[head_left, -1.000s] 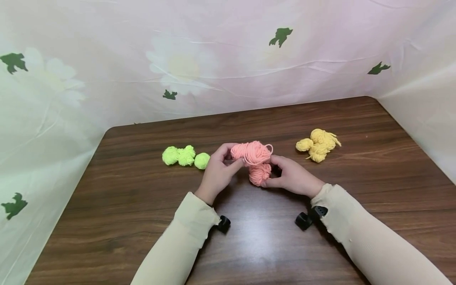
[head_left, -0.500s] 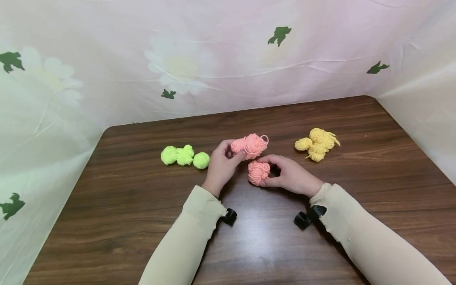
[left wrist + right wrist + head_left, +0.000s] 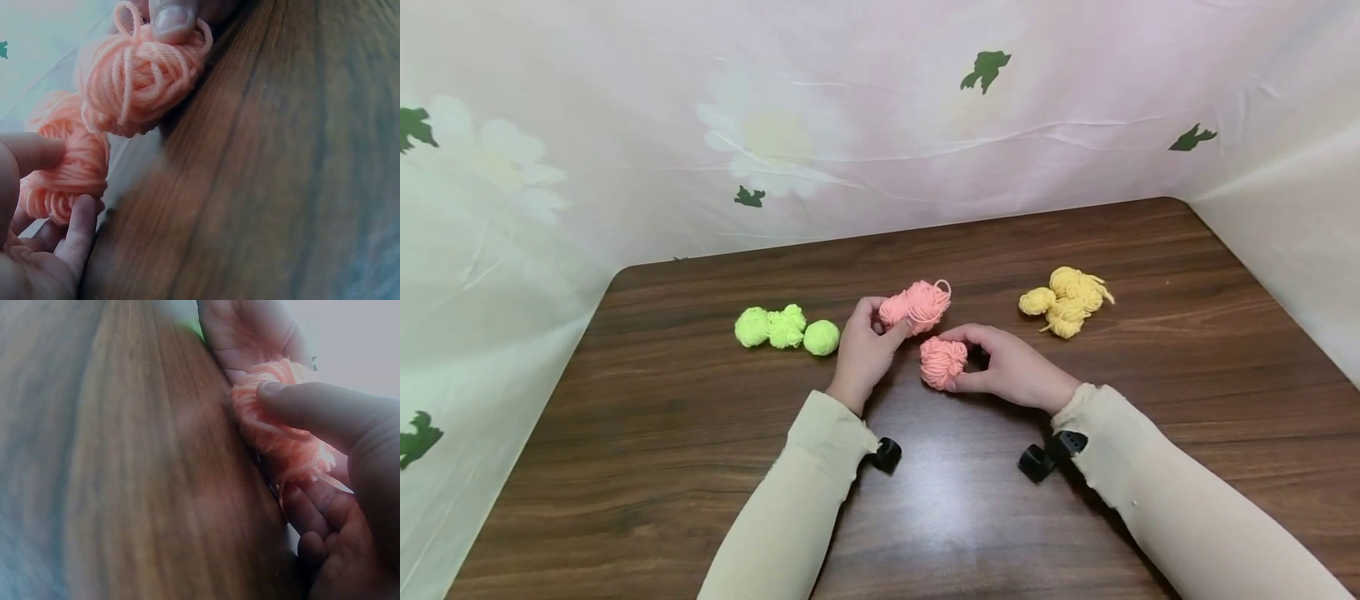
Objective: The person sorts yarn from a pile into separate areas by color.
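Note:
Between thumb and fingers, my left hand [image 3: 862, 348] grips an elongated pink yarn ball [image 3: 917, 307] with a loose loop at its right end. Just nearer to me, my right hand [image 3: 1011, 367] holds a rounder pink yarn ball [image 3: 942, 363], thumb on its near side and fingers on its far side. In the left wrist view the elongated ball [image 3: 69, 159] is pinched at the left, and the rounder ball [image 3: 144, 81] is above it under the right thumb. The right wrist view has the right thumb pressed on the rounder ball [image 3: 281, 425]; the left hand is behind it.
Green yarn balls [image 3: 786, 327] lie in a row left of my left hand. Toward the back right sits a cluster of yellow yarn balls [image 3: 1067, 302]. The brown wooden table [image 3: 662, 467] meets a flowered cloth backdrop [image 3: 865, 125] at its far edge.
My left hand has drawn its pink yarn ball away from the other one, backward and to the left. The two balls overlapped before and now appear side by side. The right hand has barely moved.

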Demonstrator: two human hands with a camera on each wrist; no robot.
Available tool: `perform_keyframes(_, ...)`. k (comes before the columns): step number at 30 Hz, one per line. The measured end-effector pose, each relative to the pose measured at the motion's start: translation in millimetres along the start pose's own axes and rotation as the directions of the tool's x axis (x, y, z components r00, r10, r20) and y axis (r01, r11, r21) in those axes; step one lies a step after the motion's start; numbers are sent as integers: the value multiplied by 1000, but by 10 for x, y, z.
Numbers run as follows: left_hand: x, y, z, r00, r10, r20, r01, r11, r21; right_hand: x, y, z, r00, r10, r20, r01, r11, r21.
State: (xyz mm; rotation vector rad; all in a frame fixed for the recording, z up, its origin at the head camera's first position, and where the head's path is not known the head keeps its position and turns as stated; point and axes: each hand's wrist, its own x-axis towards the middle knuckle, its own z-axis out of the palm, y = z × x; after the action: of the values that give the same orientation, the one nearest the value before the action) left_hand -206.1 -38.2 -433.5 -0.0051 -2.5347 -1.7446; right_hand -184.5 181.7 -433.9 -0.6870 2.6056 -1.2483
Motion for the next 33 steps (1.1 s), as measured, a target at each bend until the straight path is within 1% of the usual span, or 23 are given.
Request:
perform_keyframes(3, 0, -3, -3, 1000, -9, 0, 9, 1000, 12, -7, -15, -11, 1000, 9, 5, -9, 1000, -3)
perform_keyframes(9, 21, -6, 18, 1000, -9, 22, 9, 1000, 19, -32, -31, -53, 1000, 20, 2, -20, 1000, -23)
perform_keyframes(11, 26, -8, 24, 1000, -14, 19, 14, 1000, 24, -33, -32, -60, 1000, 20, 4, -20, 999, -33)
perform_keyframes(19, 20, -9, 26, 999, -35, -11, 36, 996, 86, -32, -16, -52, 999, -26, 29, 28, 998, -53)
perform_keyframes(24, 14, -20, 31, 999, -43, -7, 43, 996, 72, -33, -12, -44, 999, -13, 51, 16, 998, -67)
perform_keyframes(33, 12, -41, 8, 999, -40, -2, 40, 996, 85, -2, -14, -11, 999, -2, 32, 3, 999, -43)
